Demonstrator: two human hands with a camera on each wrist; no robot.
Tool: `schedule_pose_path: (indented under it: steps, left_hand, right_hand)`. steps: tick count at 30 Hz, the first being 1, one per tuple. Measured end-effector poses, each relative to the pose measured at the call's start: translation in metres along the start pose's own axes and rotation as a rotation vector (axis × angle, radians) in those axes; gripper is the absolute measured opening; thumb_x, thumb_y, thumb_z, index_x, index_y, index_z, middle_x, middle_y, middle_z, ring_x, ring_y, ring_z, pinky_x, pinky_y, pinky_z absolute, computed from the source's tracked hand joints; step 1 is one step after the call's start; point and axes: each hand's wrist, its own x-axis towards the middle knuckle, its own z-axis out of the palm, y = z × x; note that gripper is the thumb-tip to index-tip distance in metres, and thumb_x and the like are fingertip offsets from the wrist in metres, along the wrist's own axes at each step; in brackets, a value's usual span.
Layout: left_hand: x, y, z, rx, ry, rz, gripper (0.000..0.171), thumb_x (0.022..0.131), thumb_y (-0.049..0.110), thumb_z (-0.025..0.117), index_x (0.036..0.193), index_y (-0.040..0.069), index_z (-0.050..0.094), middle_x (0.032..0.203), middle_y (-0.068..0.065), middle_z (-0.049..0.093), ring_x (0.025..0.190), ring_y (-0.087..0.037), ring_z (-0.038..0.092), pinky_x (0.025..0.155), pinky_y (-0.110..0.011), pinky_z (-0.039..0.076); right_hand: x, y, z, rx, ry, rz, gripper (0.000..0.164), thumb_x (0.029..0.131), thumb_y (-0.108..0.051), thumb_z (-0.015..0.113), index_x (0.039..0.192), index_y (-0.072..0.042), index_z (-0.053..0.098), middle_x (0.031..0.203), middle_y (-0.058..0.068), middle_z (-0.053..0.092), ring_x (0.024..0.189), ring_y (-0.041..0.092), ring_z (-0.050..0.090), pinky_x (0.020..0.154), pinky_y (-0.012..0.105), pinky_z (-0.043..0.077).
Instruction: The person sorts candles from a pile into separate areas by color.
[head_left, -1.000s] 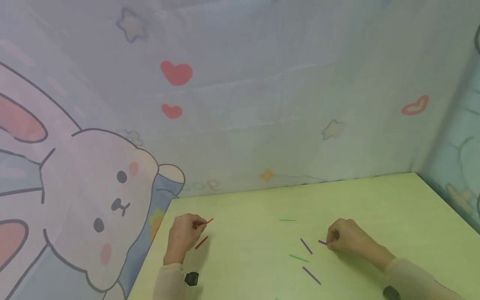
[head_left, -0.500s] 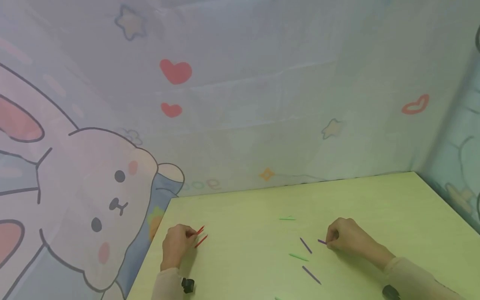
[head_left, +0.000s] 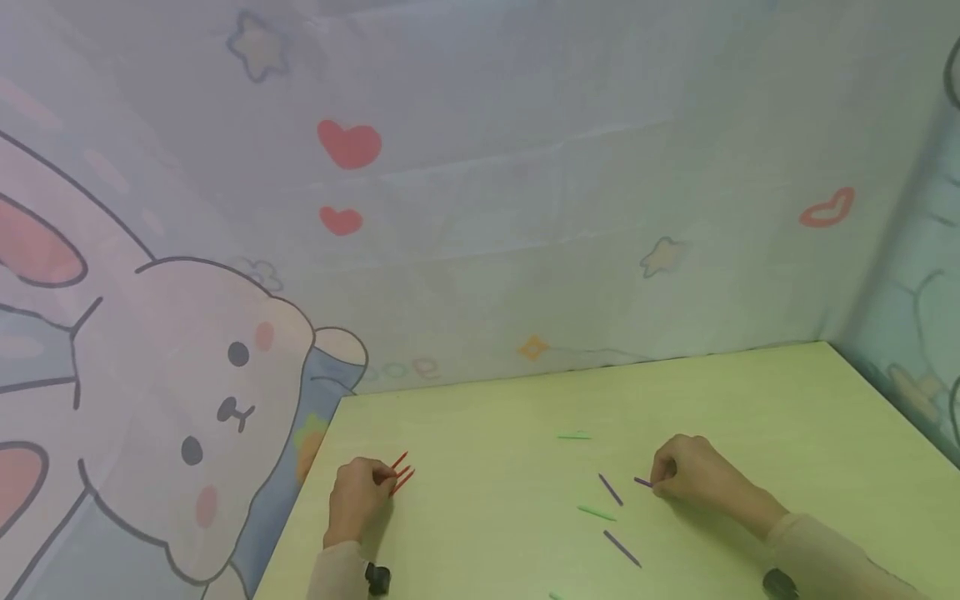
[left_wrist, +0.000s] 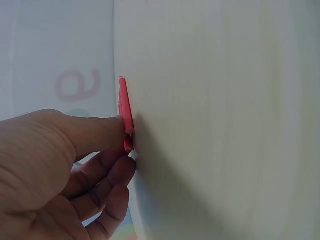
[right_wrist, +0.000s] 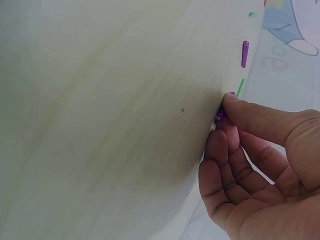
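Note:
My left hand (head_left: 362, 498) is low over the table's left side, its thumb and forefinger pinching a thin red stick (head_left: 403, 472). On either side of that stick lie two more: a red stick (head_left: 400, 459) beyond it and a red stick (head_left: 403, 482) nearer. In the left wrist view a red stick (left_wrist: 126, 107) overlaps the thumb tip. At the right, my right hand (head_left: 697, 475) grips the end of a short purple stick (head_left: 642, 482) between thumb and fingertips, close over the tabletop. The fingertips hide part of this purple stick (right_wrist: 220, 114).
Between the hands lie a slanted purple stick (head_left: 611, 489), a nearer purple stick (head_left: 622, 548), a green stick (head_left: 596, 512) and a farther green stick (head_left: 574, 437). One green tip (head_left: 555, 596) shows at the bottom edge. A printed cloth wall (head_left: 487, 275) borders the pale table (head_left: 487, 467).
My left hand has come back toward me and slightly left with its red stick, which now sits between the other two red sticks. My right hand has stayed in place.

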Motion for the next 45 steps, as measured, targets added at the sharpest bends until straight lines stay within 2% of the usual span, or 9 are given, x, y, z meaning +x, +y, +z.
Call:
schedule_pose_path:
  steps: [13,26,45]
  left_hand:
    - [-0.0017,0.0033,-0.0003,0.001,-0.012,-0.044,0.005,0.097,0.007,0.082,0.095,0.009,0.087,0.084,0.003,0.077,0.079,-0.016,0.07,0.071,-0.046,0.062]
    - [-0.0009,0.0032,0.0012,-0.003,-0.004,-0.018,0.005,0.097,0.008,0.083,0.092,0.007,0.085,0.083,0.002,0.077,0.077,-0.016,0.07,0.068,-0.045,0.061]
    - [-0.002,0.004,0.0015,0.0,0.001,-0.027,0.004,0.095,0.007,0.084,0.096,0.004,0.085,0.083,0.002,0.076,0.075,-0.015,0.067,0.066,-0.043,0.058]
  right_hand:
    - [0.0006,-0.0028,-0.0008,0.0,0.001,0.01,0.016,0.084,0.002,0.091,0.08,-0.01,0.081,0.082,-0.009,0.071,0.076,0.008,0.058,0.068,0.025,0.054]
    - [0.0001,-0.0009,0.0002,0.002,0.004,0.02,0.017,0.085,0.0,0.091,0.08,-0.013,0.08,0.085,-0.009,0.071,0.077,0.009,0.058,0.068,0.025,0.053]
    - [-0.0011,0.0032,0.0019,0.017,0.005,0.007,0.018,0.084,0.0,0.091,0.08,-0.013,0.08,0.085,-0.009,0.071,0.078,0.009,0.059,0.069,0.025,0.054]
